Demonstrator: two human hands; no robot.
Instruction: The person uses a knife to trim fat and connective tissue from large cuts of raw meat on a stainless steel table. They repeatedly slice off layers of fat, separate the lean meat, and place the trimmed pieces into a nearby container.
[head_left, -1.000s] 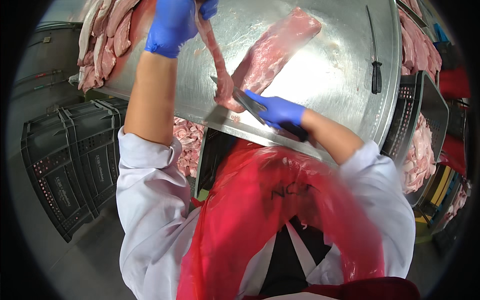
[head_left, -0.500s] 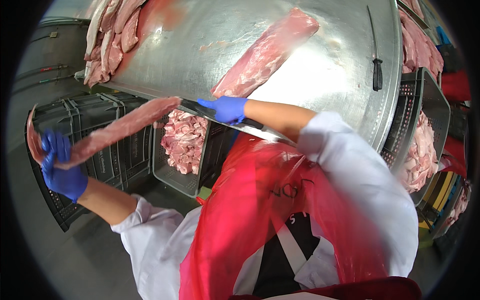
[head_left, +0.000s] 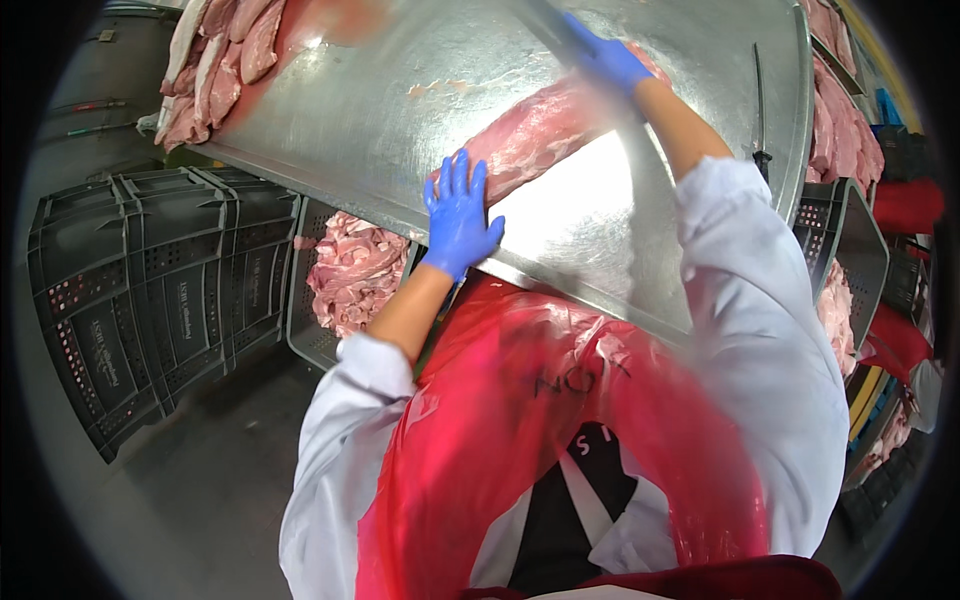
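Observation:
My left hand (head_left: 460, 220), in a blue glove, lies spread on the near end of a long pink pork loin (head_left: 540, 135), which rests diagonally on the steel table (head_left: 360, 120). My right hand (head_left: 612, 62), also gloved, is closed on a knife (head_left: 545, 25) over the far end of the loin; the blade is smeared by motion.
Meat strips (head_left: 220, 70) lie at the back left, a thin sharpening rod (head_left: 760, 100) at the table's right. Grey crates (head_left: 150, 290) stand at the left, a crate of meat pieces (head_left: 350, 270) below the table's edge, another crate (head_left: 850, 240) with meat at the right.
My left hand has let go of the long meat strip, out at the left half a second ago, and now lies on the loin. My right hand has moved up and right with the knife.

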